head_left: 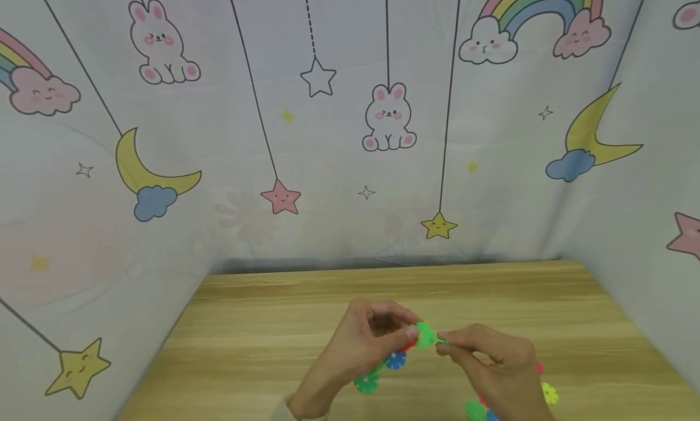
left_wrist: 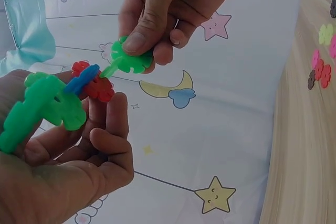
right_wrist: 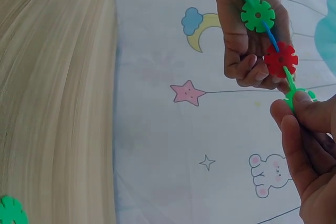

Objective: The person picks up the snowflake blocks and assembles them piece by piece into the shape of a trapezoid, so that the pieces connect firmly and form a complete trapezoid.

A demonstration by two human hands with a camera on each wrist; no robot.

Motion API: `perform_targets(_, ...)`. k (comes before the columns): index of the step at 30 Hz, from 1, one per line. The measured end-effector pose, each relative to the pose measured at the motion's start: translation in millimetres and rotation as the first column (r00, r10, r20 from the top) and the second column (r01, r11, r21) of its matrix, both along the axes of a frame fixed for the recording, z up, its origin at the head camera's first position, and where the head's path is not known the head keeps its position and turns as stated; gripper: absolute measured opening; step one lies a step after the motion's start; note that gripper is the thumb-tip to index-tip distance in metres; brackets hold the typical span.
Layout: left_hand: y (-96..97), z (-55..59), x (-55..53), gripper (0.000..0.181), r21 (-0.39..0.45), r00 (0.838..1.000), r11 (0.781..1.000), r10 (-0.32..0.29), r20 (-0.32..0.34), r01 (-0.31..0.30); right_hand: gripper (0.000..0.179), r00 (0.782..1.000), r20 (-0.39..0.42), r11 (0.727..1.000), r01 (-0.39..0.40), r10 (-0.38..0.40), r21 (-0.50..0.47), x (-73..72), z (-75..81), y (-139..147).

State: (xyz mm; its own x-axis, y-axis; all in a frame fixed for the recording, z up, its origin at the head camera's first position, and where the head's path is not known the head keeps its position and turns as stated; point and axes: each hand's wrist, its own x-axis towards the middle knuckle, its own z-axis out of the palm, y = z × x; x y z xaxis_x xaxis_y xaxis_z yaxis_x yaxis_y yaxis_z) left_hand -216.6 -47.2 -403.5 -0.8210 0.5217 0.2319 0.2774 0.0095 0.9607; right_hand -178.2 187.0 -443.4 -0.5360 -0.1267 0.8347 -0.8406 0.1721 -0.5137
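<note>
Disc chain, grn/blu/red, notched rims

Left sleeve: was pale, off-white or light grey, and looked plain; only a small piece of it showed, at the bottom edge of the head view.
Cuff: sat around the wrist; its weave was too small to make out.
Left hand: was bare, with slim fingers and a creased palm.
Left thumbnail: looked short.
Right hand: was bare, similar in build, with marked skin folds along the thumb.
Right thumbnail: was short, broad and rounded.
Right sleeve: could not be told; the frames cut that arm off.
</note>
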Motion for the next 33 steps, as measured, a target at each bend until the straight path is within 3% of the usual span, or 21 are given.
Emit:
perform_targets(7, 4.0, -1.4, 3.2, 0.018, -0.005, 1.000, 1.000, 0.003, 0.020, -0.003, 0.042, 0.997, -0.022, 0.997, 0.075, -0.075, 0.005, 2.5, -1.7, -5.1)
perform_targets(13, 1.6, -2.3, 0.3, 0.017, -0.068, 1.000, 0.998, 0.004, 0.029, -0.002, 0.047, 0.995, 0.073, 0.997, 0.059, -0.062, 0.044, 5.2, 5.7, -2.8)
perform_targets(18, 2.5, -4.2, 1.4, 0.013, -0.147, 0.998, 0.989, -0.001, -0.059, -0.008, 0.041, 0.984, 0.143, 0.990, 0.095, -0.109, 0.101, 6.0, 11.5, -0.2)
perform_targets(22, 2.2, -3.8, 5.9, 0.006, -0.124, 0.989, 0.992, -0.025, -0.144, 0.007, 0.040, 0.981, 0.156, 0.987, 0.099, -0.118, 0.127, 5.6, 13.6, 0.4)
perform_targets(27, 0.6, -3.2, 10.0, 0.003, -0.071, 0.981, 0.994, -0.088, -0.170, 0.077, 0.035, 0.974, 0.217, 0.991, 0.041, -0.067, 0.124, 7.1, 11.2, 0.5)
perform_targets(30, 1.9, -4.5, 9.5, 0.003, -0.083, 0.981, 0.991, -0.113, -0.160, 0.100, 0.026, 0.944, 0.326, 0.993, 0.008, -0.046, 0.118, 9.6, 9.1, 0.8)
perform_targets(33, 3.9, -5.0, 8.8, 0.003, -0.108, 0.980, 0.988, -0.128, -0.151, 0.113, 0.015, 0.884, 0.466, 0.994, -0.014, -0.040, 0.111, 12.8, 7.5, 3.2)
